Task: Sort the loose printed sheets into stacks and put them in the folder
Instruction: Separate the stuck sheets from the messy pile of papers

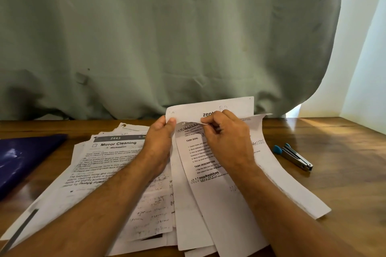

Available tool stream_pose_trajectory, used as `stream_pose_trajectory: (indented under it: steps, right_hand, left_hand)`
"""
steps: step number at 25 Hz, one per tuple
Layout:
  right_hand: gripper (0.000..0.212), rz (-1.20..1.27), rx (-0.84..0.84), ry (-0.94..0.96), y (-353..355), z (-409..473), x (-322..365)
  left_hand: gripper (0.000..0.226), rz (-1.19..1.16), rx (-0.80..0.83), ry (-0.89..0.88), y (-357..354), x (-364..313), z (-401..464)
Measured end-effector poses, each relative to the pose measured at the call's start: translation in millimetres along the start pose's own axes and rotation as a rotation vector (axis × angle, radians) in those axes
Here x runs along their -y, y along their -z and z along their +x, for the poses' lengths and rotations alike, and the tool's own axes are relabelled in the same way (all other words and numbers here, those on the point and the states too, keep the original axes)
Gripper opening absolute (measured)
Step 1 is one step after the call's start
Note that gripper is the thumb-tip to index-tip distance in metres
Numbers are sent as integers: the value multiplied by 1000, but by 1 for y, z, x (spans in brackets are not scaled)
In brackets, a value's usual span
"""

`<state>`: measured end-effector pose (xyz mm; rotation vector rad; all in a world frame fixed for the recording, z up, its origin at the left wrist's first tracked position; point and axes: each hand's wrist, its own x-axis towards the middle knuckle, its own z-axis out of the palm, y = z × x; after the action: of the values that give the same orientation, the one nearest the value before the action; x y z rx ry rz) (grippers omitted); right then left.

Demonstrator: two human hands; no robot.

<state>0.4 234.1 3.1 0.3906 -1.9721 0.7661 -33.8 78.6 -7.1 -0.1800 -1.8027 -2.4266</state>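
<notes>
Several loose printed sheets (108,165) lie spread over the wooden table (344,173), one headed "Mirror Cleaning". My left hand (160,142) grips the left top edge of a small bundle of sheets (225,194) lifted at its far end. My right hand (225,137) pinches the top sheet (211,108) of that bundle near its upper middle and bends it up and back. The page below shows "TASK GOAL" text. A dark blue folder (25,158) lies flat at the left edge of the table.
A stapler (294,156) with blue ends lies on the table to the right of the sheets. A grey-green curtain (167,37) hangs behind the table, and a white wall (367,69) stands at the right.
</notes>
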Motion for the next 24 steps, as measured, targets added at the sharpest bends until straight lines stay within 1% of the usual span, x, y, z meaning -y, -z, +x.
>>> stream_pose_trajectory:
  steps: [4, 7, 9, 11, 12, 15, 18, 19, 21, 22, 24]
  right_hand:
    - [19, -66, -43, 61, 4, 0, 4]
    - [20, -66, -125, 32, 10, 12, 10]
    - [22, -101, -122, 13, 13, 23, 16]
    - [23, -151, -65, 39, 15, 32, 21]
    - [23, -175, -33, 53, 15, 36, 22]
    - [28, -228, 58, 32, 16, 55, 24]
    - [42, -177, 236, 10, 19, 78, 29]
    - [40, -143, 318, 7, 21, 87, 32]
    - [28, -67, 431, -51, 25, 107, 43]
    - [21, -43, 454, -86, 26, 117, 48]
    - [15, -48, 442, -103, 23, 129, 55]
  left_hand:
    - [24, -31, 37, -57, 0, -2, 0]
    - [26, -65, 80, -145, -6, -5, -6]
    - [29, -100, 111, -208, -10, -9, -9]
    - [37, -103, 150, -235, -15, -14, -14]
    - [37, -97, 165, -239, -16, -15, -15]
    - [21, 4, 144, -285, -18, -23, -16]
    - [19, 88, 68, -330, -15, -45, -16]
    - [18, 92, 30, -321, -13, -54, -18]
    - [16, 90, -13, -270, -9, -74, -21]
    - [15, 83, -14, -242, -6, -83, -21]
    - [14, 54, -14, -196, 1, -98, -21]
